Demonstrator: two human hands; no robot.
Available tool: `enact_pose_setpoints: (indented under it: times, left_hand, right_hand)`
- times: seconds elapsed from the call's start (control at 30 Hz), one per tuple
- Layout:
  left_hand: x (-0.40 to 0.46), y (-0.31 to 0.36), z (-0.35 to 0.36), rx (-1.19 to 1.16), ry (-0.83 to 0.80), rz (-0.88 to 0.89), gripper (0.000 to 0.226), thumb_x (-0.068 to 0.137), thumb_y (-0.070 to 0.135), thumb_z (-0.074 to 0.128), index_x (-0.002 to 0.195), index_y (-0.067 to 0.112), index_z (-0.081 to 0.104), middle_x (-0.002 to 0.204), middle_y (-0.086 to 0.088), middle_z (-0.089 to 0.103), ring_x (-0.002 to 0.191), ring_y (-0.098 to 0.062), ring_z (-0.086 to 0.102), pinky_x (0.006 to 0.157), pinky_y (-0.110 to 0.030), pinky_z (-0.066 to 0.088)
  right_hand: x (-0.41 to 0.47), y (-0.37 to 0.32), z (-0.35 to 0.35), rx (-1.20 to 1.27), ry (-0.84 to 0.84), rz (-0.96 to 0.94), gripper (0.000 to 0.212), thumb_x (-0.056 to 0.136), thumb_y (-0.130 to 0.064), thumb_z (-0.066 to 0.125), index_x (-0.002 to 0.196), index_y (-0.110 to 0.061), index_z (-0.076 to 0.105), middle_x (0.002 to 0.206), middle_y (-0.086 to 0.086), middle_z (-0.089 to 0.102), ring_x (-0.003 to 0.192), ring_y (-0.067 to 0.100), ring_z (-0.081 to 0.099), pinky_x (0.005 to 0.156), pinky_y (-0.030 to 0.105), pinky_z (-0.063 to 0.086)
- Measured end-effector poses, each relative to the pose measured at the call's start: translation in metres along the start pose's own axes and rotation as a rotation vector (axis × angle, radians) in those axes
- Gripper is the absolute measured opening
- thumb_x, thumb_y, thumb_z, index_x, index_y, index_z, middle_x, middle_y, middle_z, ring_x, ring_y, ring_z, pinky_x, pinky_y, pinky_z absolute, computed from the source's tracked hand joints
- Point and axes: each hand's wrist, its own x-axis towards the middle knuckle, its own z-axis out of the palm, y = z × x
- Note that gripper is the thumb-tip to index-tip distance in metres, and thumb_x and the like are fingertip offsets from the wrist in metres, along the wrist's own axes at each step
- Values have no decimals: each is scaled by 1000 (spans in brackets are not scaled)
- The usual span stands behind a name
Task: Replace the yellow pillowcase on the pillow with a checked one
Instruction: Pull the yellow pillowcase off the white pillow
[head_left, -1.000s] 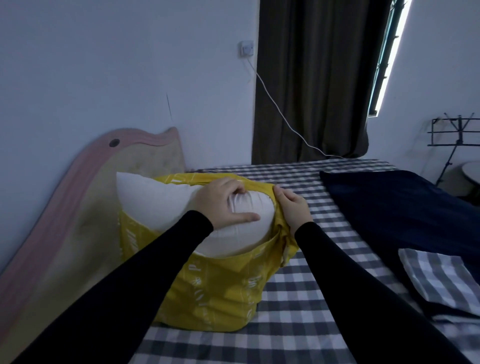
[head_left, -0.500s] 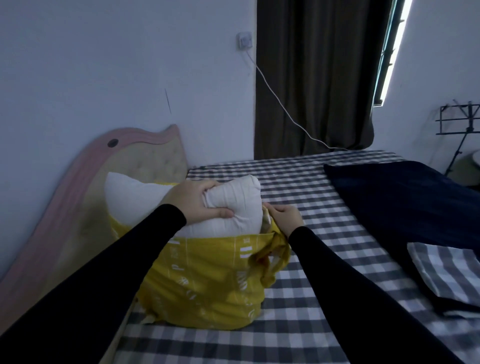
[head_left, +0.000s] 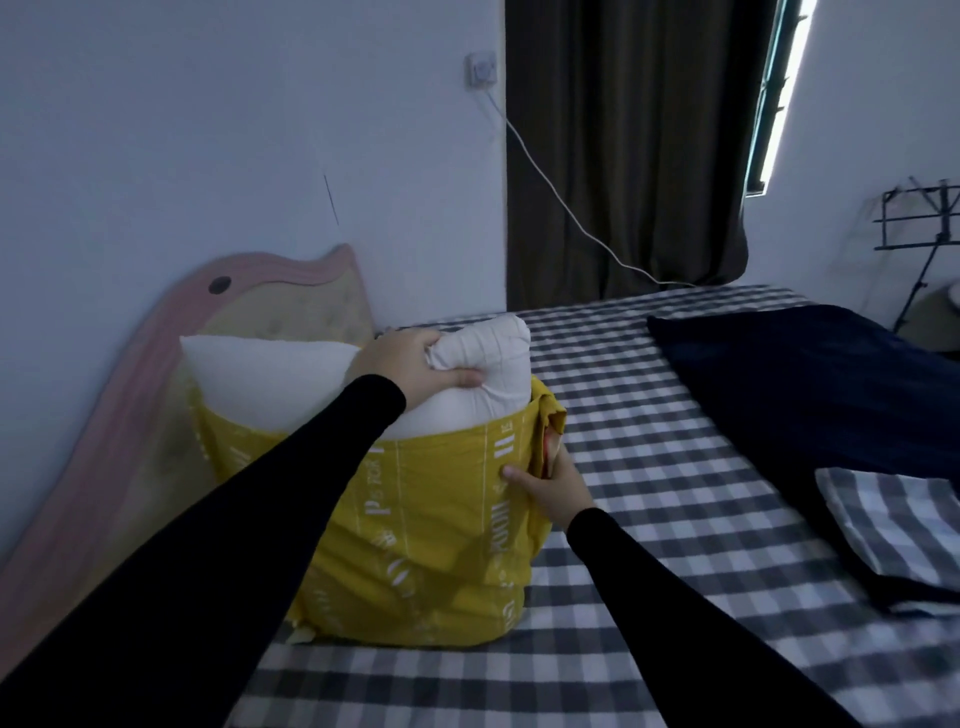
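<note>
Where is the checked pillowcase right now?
In the head view, the checked pillowcase lies folded at the right edge, on the near end of the dark blue blanket, untouched by both hands.

Single head cam, worn, looks fwd and down along both arms at the pillow (head_left: 270, 374) close ahead on the bed (head_left: 649, 457), w/ wall (head_left: 208, 130) and curtain (head_left: 623, 140) beyond.

A home bedroom: a bed (head_left: 649, 415) in a checked sheet, a pink headboard (head_left: 156, 364) against the wall, dark curtains (head_left: 623, 156) drawn beside a bright window (head_left: 779, 93).
</note>
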Motion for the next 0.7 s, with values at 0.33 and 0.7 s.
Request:
enact_pose_setpoints:
  times: [0.33, 0.7]
  left_hand:
    - [21, 19, -77, -394, 346, -83, 51, 72, 54, 74, 62, 9, 52, 58, 1, 46, 53, -13, 42, 52, -29, 31]
    - [-40, -42, 30, -414, -70, -405, 84, 76, 70, 59, 143, 24, 38, 145, -2, 45, 129, -26, 45, 96, -31, 35]
  right_hand:
    - [23, -98, -5, 80, 340, -282, 15, 90, -22, 64, 104, -23, 59, 90, -10, 62, 86, 5, 57, 73, 15, 41]
    - [8, -39, -30, -308, 222, -7, 16, 91, -28, 60, 99, -17, 67, 81, -3, 64, 88, 20, 61, 69, 28, 38]
